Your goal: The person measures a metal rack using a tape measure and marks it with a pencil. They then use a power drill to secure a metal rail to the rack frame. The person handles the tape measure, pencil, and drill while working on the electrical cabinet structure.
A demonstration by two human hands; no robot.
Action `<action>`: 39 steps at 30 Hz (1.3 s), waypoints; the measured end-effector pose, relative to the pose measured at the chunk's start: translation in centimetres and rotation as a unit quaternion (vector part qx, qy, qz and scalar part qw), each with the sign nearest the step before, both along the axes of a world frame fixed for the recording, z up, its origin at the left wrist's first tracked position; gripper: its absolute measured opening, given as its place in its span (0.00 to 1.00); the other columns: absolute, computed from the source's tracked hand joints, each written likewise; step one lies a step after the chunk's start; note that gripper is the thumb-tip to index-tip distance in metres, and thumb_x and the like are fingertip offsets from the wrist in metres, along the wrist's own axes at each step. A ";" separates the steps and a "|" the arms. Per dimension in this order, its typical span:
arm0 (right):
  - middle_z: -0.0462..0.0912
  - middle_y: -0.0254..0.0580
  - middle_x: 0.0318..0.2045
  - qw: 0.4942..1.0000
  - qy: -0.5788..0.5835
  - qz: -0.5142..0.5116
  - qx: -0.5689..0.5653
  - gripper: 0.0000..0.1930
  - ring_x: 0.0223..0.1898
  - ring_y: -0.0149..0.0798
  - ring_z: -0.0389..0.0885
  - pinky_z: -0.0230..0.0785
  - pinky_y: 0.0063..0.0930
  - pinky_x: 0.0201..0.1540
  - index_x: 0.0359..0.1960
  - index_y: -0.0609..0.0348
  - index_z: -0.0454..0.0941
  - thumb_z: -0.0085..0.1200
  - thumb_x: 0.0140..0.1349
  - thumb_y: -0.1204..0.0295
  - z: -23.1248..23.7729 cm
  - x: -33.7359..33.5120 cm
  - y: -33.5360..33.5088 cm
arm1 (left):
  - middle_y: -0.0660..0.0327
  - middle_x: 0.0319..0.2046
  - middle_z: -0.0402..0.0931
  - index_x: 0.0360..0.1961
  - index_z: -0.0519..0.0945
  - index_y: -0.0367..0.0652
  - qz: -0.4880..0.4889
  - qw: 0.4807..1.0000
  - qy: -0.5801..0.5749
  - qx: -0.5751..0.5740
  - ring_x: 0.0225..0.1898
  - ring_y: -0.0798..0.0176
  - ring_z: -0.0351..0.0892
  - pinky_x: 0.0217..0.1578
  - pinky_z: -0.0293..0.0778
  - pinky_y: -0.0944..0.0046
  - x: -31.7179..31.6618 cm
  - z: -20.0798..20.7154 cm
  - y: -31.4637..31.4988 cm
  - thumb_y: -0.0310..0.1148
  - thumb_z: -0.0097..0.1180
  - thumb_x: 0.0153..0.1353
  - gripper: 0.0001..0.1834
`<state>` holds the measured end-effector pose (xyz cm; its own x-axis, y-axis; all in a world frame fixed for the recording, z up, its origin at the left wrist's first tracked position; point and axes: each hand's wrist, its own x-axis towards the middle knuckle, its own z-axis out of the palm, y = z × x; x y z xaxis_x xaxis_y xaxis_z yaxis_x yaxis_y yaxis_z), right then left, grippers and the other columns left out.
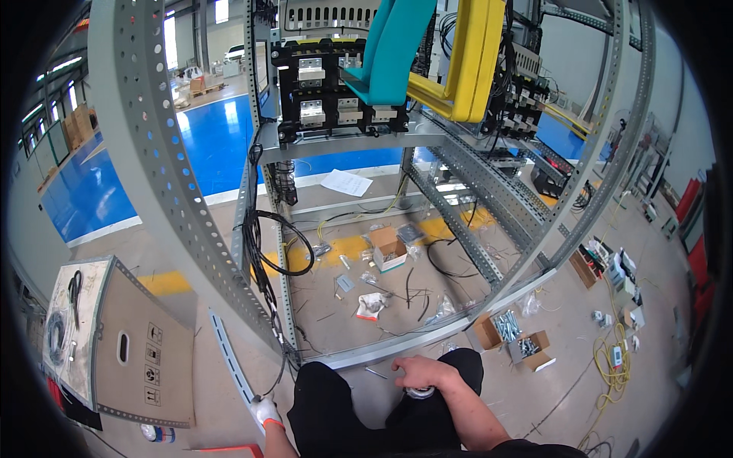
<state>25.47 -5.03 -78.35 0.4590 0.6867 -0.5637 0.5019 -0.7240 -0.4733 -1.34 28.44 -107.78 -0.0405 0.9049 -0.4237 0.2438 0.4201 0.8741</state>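
My left hand [266, 413], in a white glove with an orange cuff, is at the lower end of a grey slotted metal strip [224, 353]. Its fingers are closed where a thin black cable [279, 379] comes down to them; which of these they grip is hidden. Over my right knee hangs my bare right hand [421, 372], fingers loosely bent and apart. A round, shiny, pale thing [419, 393] shows beneath its palm, too covered to name. On the floor by the frame's bottom rail [389, 349] lies a bolt-like metal piece [376, 372].
A perforated grey steel frame rises in front, with a black cable bundle [262, 282] along its left post [172, 160]. Teal [389, 57] and yellow [477, 61] bars hang above. Boxes of bolts [507, 327] stand right; a large wooden box [141, 355] stands left.
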 end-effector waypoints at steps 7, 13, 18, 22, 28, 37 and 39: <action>0.84 0.57 0.49 1.000 0.004 -0.005 0.002 0.29 0.53 0.57 0.81 0.72 0.43 0.58 0.60 0.57 0.75 0.57 0.58 0.57 0.0 -0.1 -0.1 | 0.63 0.30 0.72 0.58 0.72 0.35 0.024 0.985 -0.172 -0.011 0.22 0.71 0.68 0.22 0.65 0.67 5.2 4.4 -0.2 0.34 0.63 0.62 0.26; 0.84 0.57 0.49 1.000 0.015 -0.005 -0.002 0.29 0.53 0.57 0.81 0.72 0.43 0.58 0.60 0.57 0.76 0.57 0.58 0.56 -0.1 -0.1 0.5 | 0.67 0.24 0.69 0.61 0.70 0.43 0.025 0.984 -0.176 -0.025 0.21 0.72 0.68 0.20 0.63 0.67 9.3 6.3 -3.4 0.30 0.54 0.67 0.22; 0.84 0.56 0.50 1.000 0.000 -0.009 0.006 0.30 0.54 0.56 0.81 0.72 0.43 0.58 0.60 0.57 0.76 0.57 0.58 0.55 -0.7 0.1 -0.2 | 0.68 0.22 0.68 0.60 0.71 0.45 -0.032 0.985 -0.164 -0.037 0.18 0.71 0.67 0.18 0.61 0.66 9.1 5.5 -2.9 0.31 0.52 0.68 0.20; 0.84 0.55 0.51 1.000 0.005 -0.002 0.003 0.30 0.55 0.55 0.81 0.72 0.42 0.59 0.59 0.58 0.76 0.57 0.58 0.55 -0.8 0.1 0.1 | 0.66 0.22 0.69 0.60 0.71 0.45 -0.039 0.991 -0.119 -0.047 0.19 0.70 0.68 0.18 0.63 0.65 9.0 4.8 -2.7 0.33 0.51 0.69 0.19; 0.83 0.54 0.53 1.000 0.012 -0.018 -0.010 0.30 0.56 0.53 0.80 0.72 0.41 0.58 0.58 0.61 0.77 0.59 0.57 0.57 0.2 0.1 -0.1 | 0.64 0.23 0.69 0.61 0.70 0.45 -0.032 0.986 -0.148 -0.064 0.18 0.67 0.69 0.18 0.64 0.64 9.8 5.9 -3.7 0.34 0.52 0.69 0.20; 0.84 0.56 0.49 1.000 0.003 0.000 -0.004 0.29 0.54 0.55 0.81 0.72 0.43 0.59 0.60 0.55 0.76 0.58 0.58 0.55 -0.3 0.0 0.1 | 0.63 0.23 0.69 0.63 0.67 0.44 -0.045 0.984 -0.158 -0.066 0.18 0.68 0.68 0.17 0.65 0.64 9.2 6.5 -3.3 0.32 0.49 0.70 0.21; 0.84 0.56 0.49 1.000 0.007 -0.001 -0.003 0.29 0.54 0.55 0.81 0.72 0.43 0.59 0.60 0.55 0.76 0.58 0.58 0.55 -0.3 0.0 0.2 | 0.63 0.23 0.69 0.63 0.67 0.44 -0.046 0.986 -0.152 -0.061 0.18 0.68 0.68 0.17 0.65 0.64 9.1 6.2 -3.0 0.32 0.48 0.70 0.21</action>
<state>25.49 -4.84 -78.68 0.4526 0.6820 -0.5744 0.4933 -0.7282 -0.4758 7.73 25.41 -101.57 0.1841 0.8409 -0.5089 0.0206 0.5143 0.8573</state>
